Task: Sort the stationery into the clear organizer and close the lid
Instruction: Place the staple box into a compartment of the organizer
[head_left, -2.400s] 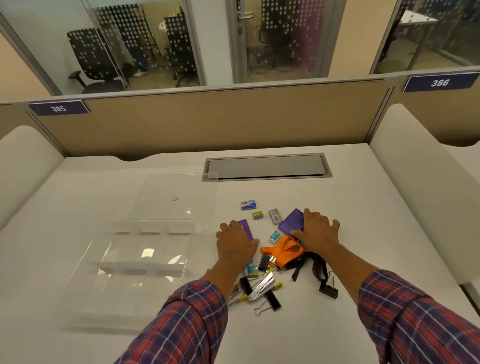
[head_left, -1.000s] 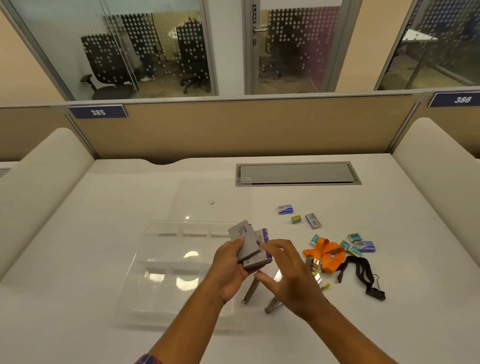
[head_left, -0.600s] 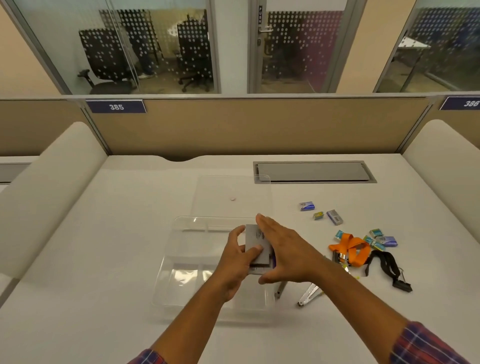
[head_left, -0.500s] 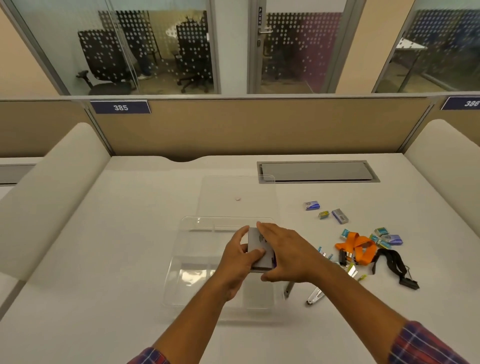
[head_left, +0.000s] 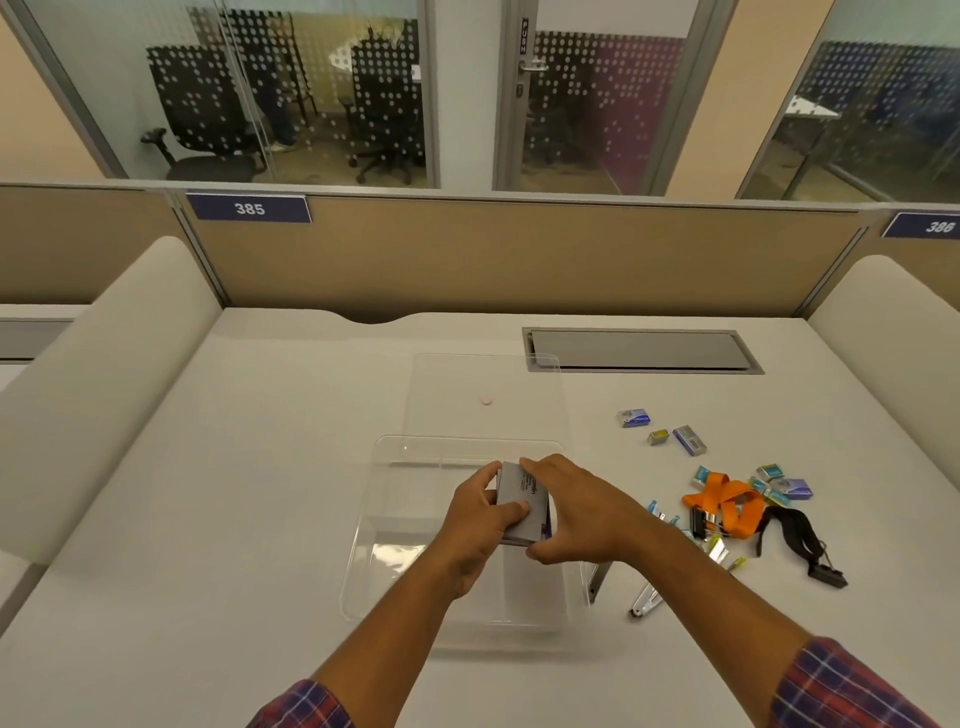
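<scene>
Both hands are on a grey card stack (head_left: 521, 506) over the clear organizer (head_left: 395, 545), about mid-tray near its right side. The left hand (head_left: 475, 525) pinches the stack's left edge, thumb on top, while the right hand (head_left: 582, 512) cups the right edge, fingers (head_left: 537, 467) curled over the far corner. Dark print runs along the top card, too small to read; a purple edge peeks out underneath. The stack's long axis runs away from the person, leaning slightly left. Plates on the partition read "385" (head_left: 250, 208) and "386" (head_left: 939, 227), and the glass door (head_left: 523, 36) behind says "PUSH". The lid (head_left: 485, 400) lies flat beyond the organizer. Small boxes (head_left: 635, 418), an orange lanyard (head_left: 727, 501) and a black strap (head_left: 795, 535) sit scattered right on the table (head_left: 208, 519); the organizer's dividers are hard to make out.
</scene>
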